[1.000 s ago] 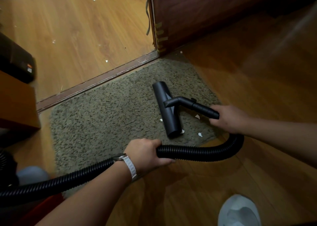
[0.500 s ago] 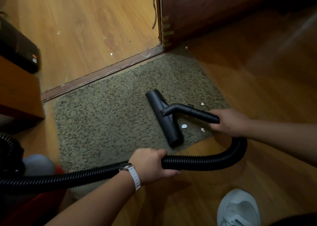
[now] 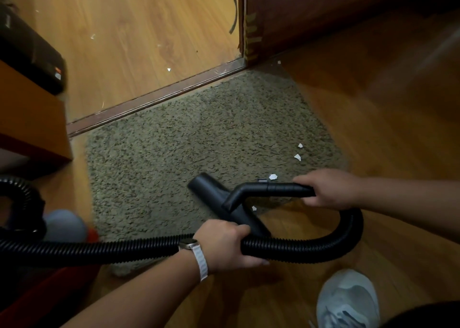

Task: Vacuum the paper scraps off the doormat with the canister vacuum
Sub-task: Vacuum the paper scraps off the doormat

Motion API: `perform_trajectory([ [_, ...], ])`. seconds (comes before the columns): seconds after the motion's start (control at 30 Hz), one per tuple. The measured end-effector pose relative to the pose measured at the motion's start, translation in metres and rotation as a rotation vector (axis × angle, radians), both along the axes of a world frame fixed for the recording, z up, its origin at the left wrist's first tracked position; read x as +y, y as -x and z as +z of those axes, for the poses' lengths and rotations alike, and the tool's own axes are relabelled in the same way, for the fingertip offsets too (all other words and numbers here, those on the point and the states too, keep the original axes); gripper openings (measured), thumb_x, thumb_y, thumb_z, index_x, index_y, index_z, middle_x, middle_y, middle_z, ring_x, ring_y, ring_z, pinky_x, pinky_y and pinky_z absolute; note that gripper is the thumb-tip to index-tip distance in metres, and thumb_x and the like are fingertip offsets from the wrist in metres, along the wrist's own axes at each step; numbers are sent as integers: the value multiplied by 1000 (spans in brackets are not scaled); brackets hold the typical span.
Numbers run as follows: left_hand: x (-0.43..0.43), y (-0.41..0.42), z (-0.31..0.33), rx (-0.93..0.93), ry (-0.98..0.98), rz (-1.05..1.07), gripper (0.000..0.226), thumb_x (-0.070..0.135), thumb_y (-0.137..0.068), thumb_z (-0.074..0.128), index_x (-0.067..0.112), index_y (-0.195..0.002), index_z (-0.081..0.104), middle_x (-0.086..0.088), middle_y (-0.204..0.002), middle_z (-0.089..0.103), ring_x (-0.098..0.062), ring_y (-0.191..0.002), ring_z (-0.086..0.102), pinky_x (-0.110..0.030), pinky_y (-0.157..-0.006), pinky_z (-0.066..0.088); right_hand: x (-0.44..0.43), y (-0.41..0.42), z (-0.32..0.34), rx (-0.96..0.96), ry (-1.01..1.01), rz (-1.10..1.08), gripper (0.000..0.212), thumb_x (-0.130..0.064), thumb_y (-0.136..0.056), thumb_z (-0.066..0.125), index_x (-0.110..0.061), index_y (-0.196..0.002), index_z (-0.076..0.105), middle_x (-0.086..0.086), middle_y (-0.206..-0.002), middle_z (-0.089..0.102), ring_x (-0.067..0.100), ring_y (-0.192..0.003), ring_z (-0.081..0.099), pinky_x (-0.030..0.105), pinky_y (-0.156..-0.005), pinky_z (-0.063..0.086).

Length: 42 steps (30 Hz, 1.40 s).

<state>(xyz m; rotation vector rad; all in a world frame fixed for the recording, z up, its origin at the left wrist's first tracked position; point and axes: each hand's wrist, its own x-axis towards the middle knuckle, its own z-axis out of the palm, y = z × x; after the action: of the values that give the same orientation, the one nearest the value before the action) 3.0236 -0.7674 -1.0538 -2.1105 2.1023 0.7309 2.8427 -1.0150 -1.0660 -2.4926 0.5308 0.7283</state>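
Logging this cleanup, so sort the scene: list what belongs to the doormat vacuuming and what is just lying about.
Part of the job:
doormat
paper scraps
floor nozzle
hose, gripped by the left hand
wand, gripped by the right hand

Just lying about:
black box
wooden cabinet
grey shoe
stray scrap beyond the threshold

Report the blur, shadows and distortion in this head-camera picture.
Head view: doormat, paper scraps, left hand on hose and right hand on wand crisp; wood floor at upper right smeared by blur; door in deep shadow.
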Motion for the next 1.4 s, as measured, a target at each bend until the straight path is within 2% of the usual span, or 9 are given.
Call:
perform_trajectory([
  [0.2,3,-1,0,11,9,6,69,90,-72,39,26,-89,60,8,-81,66,-12,-74,65,-24,-59,40,2,-7,-2,8,8,94,21,-40,-84,59,-31,-103,55,-7,-89,64,15,-80,61,38,-72,52],
  [0.33,1,-1,-1,-23,38,33,68,89,-72,41,25,-88,58,5,-82,68,-17,-78,66,-28,-63,43,-5,-6,1,9,36,8,14,-38,-88,61,-32,-100,54,-6,-84,62,13,-75,60,32,-62,46],
  [0.47,-6,-3,-1,-32,41,36,69,89,-73,40,25,-93,59,4,-81,67,-18,-78,66,-29,-65,50,-17,0,3,-2,71,-67,13,-40,-90,61,-35,-95,50,-4,-79,61,15,-72,59,38,-63,47],
  [0.6,-9,-2,-4,-13,69,28,70,89,-72,39,25,-90,59,6,-80,67,-15,-74,66,-26,-60,45,-14,1,2,0,73,-18,15,-39,-89,61,-33,-102,55,-5,-82,63,14,-73,60,34,-63,46],
  [0.77,-7,0,-9,-6,53,8,73,92,-69,33,26,-87,59,8,-79,67,-12,-72,65,-26,-63,51,-6,5,0,6,32,52,18,-39,-88,61,-32,-104,55,-6,-87,63,15,-79,60,33,-64,44],
  [0.97,-22,0,-5,-5,38,14,71,90,-72,36,28,-98,61,9,-78,66,-11,-72,65,-28,-64,54,-24,21,14,28,45,-103,13,-34,-90,62,-34,-102,58,-6,-76,61,10,-67,57,34,-60,46],
  [1.1,-32,0,2,-16,15,16,64,86,-75,42,28,-96,57,7,-79,66,-14,-73,65,-28,-65,53,-30,32,16,9,78,-216,16,-34,-92,63,-28,-107,60,-6,-71,57,6,-62,53,26,-49,32],
  [1.2,-34,10,2,-5,29,0,63,88,-74,41,29,-91,56,7,-75,65,-13,-70,64,-29,-65,54,-33,39,16,28,84,-179,20,-34,-91,62,-31,-110,60,-6,-71,58,3,-59,52,20,-45,29],
  [1.4,-40,31,0,18,53,-30,66,88,-74,39,28,-93,58,9,-75,63,-11,-69,63,-27,-60,50,-34,55,16,72,27,-125,24,-34,-91,60,-37,-114,58,-5,-77,62,5,-65,57,28,-53,41],
])
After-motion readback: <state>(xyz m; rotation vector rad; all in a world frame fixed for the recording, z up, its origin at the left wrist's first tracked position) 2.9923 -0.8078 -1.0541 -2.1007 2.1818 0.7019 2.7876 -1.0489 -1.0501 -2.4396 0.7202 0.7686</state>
